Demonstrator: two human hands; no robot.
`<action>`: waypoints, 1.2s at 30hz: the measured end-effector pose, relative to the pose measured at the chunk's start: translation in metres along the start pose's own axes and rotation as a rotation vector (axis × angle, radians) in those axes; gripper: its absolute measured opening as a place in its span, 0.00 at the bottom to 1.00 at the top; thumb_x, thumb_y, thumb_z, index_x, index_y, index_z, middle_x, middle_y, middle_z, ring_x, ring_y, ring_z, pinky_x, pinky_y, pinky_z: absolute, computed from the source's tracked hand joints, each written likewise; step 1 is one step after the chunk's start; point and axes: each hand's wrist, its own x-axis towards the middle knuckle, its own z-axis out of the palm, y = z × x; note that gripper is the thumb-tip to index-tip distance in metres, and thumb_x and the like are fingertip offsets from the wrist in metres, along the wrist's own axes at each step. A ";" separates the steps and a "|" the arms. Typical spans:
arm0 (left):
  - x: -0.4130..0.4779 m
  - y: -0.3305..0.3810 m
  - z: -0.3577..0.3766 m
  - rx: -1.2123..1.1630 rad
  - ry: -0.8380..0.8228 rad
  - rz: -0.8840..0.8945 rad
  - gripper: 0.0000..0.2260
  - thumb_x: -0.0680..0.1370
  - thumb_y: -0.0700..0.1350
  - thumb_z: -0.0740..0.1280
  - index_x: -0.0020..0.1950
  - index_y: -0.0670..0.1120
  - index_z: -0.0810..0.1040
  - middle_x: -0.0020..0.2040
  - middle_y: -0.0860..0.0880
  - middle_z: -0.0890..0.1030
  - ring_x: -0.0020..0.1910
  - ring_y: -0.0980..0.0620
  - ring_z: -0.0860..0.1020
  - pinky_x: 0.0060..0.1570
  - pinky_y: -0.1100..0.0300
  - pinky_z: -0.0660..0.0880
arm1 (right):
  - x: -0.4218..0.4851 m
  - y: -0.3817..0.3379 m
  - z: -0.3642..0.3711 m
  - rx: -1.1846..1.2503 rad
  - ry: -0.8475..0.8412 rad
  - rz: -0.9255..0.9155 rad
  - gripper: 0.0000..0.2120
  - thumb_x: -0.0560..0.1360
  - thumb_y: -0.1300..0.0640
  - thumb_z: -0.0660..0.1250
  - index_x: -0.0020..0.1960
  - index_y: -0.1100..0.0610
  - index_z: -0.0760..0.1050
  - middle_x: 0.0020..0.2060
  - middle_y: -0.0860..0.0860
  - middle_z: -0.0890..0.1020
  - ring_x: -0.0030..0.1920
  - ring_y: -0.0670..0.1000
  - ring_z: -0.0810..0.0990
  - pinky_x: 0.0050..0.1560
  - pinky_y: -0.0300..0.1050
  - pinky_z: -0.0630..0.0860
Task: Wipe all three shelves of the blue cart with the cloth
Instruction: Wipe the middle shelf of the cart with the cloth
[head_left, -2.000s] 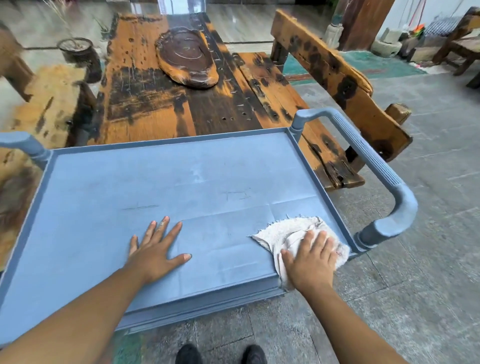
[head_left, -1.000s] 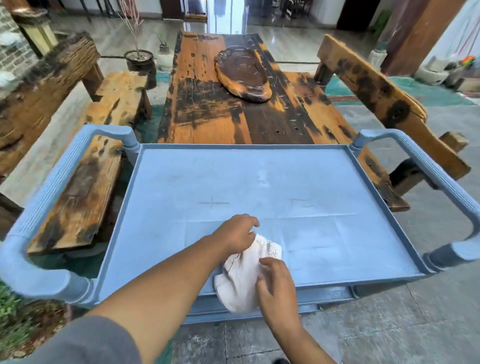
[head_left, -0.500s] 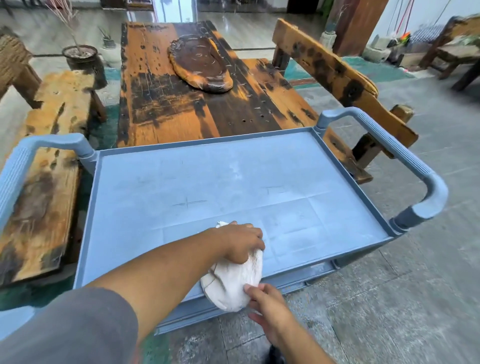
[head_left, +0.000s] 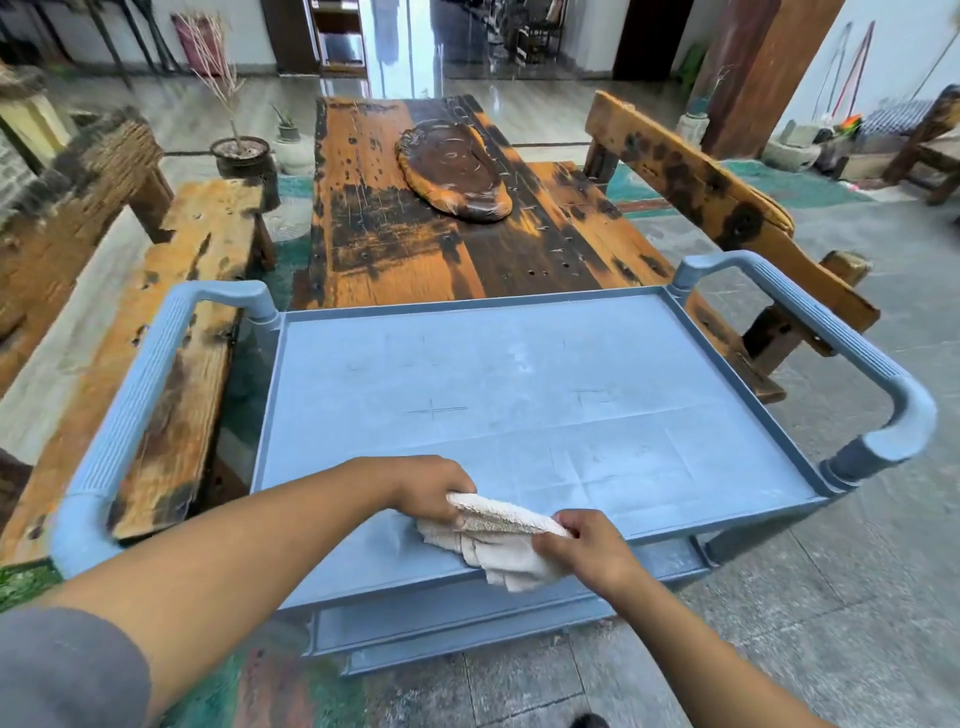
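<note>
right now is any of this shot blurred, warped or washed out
Head view: wide-angle warp bows the cart handles; left bench and edges smear with motion blur; glare whitens the far doorway floor; both hands, left hand, right hand, and the cloth stay sharp.

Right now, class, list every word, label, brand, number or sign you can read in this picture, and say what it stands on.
None can be read. The blue cart shows only faint cross-shaped scratches on its top shelf, not letters. The cloth, held by the left hand and right hand, bears no print. The wooden table has none.
</note>
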 end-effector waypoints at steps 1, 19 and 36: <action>-0.008 -0.003 0.001 -0.039 0.000 -0.009 0.08 0.77 0.46 0.68 0.50 0.41 0.78 0.44 0.46 0.79 0.44 0.47 0.75 0.45 0.53 0.71 | 0.002 -0.005 -0.004 -0.080 -0.004 -0.049 0.12 0.74 0.58 0.72 0.34 0.54 0.74 0.28 0.48 0.71 0.31 0.47 0.68 0.33 0.44 0.62; -0.141 0.067 0.068 -0.338 0.560 -0.270 0.13 0.76 0.55 0.69 0.48 0.45 0.80 0.43 0.57 0.78 0.45 0.65 0.75 0.48 0.66 0.69 | -0.046 -0.056 -0.040 -0.345 -0.166 -0.559 0.07 0.72 0.48 0.70 0.39 0.47 0.74 0.32 0.39 0.77 0.37 0.38 0.74 0.41 0.34 0.69; -0.108 -0.006 0.174 -0.485 0.532 -0.092 0.09 0.78 0.46 0.69 0.40 0.57 0.79 0.36 0.61 0.76 0.37 0.65 0.71 0.40 0.66 0.68 | 0.005 0.040 0.058 -0.218 -0.250 -0.669 0.09 0.73 0.51 0.72 0.37 0.50 0.74 0.31 0.43 0.74 0.33 0.41 0.70 0.35 0.39 0.66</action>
